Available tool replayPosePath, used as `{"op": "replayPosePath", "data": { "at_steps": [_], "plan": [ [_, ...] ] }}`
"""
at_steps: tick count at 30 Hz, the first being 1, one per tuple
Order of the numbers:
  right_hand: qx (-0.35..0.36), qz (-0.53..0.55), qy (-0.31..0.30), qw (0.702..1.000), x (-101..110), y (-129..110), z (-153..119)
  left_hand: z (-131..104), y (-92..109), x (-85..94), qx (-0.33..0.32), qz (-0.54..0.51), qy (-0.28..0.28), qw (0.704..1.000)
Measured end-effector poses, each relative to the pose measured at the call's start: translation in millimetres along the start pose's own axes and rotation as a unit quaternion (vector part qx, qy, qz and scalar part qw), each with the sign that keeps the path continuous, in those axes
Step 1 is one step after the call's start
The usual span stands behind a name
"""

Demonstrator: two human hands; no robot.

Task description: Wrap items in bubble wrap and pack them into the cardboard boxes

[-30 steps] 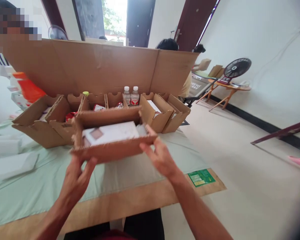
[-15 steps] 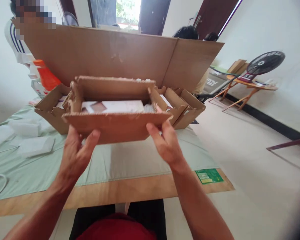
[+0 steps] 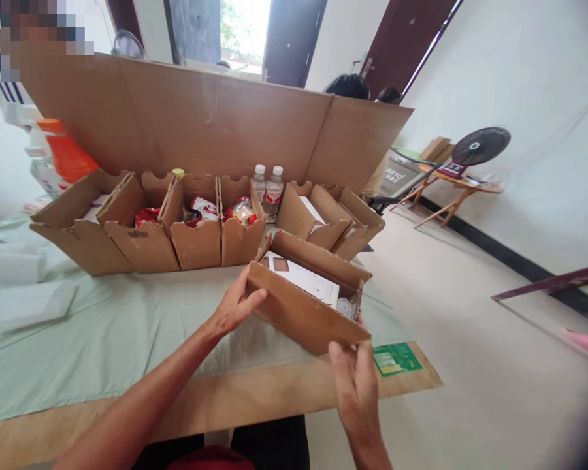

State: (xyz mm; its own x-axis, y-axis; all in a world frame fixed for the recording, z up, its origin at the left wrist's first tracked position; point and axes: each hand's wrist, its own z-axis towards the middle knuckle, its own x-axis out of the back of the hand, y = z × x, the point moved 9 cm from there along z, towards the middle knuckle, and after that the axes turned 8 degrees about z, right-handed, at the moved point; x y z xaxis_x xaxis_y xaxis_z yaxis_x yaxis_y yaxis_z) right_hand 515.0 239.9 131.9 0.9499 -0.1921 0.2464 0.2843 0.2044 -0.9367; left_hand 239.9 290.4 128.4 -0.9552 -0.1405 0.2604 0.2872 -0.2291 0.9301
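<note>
I hold the box [image 3: 304,313] at both ends: left hand [image 3: 236,307] clamped on the far-left end, right hand [image 3: 357,378] clamped on the near-right end. Its long axis slants between them, over the right side of the cloth [image 3: 137,339], nearer me than the other boxes [image 3: 196,248].

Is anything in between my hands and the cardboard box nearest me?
Nothing visible: your left hand is on the left end of the cardboard box and your right hand is at its near right corner. The clear bottles stand beyond it.
</note>
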Motion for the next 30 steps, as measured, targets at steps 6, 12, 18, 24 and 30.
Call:
{"op": "replayPosePath", "data": {
  "at_steps": [6,12,18,24,30],
  "plan": [
    [-0.004,-0.012,-0.023,1.000,15.1,38.9,14.6,-7.6,-42.6,-8.7,0.091,0.103,0.152,0.979],
    [-0.092,0.043,-0.199,0.975,-11.1,75.3,61.3,-39.8,-31.3,-78.1,0.036,0.113,0.056,0.991],
    [-0.079,0.013,-0.200,0.977,-31.7,69.7,74.9,-41.2,-34.0,-89.6,0.024,0.093,0.013,0.995],
    [-0.032,-0.035,-0.166,0.985,-49.4,66.3,76.3,-42.1,-41.4,-80.4,0.015,0.091,0.006,0.996],
    [-0.017,-0.253,-0.174,0.952,-96.0,46.1,122.5,-41.4,-43.7,-72.3,0.027,0.077,0.040,0.996]
  ]
}}
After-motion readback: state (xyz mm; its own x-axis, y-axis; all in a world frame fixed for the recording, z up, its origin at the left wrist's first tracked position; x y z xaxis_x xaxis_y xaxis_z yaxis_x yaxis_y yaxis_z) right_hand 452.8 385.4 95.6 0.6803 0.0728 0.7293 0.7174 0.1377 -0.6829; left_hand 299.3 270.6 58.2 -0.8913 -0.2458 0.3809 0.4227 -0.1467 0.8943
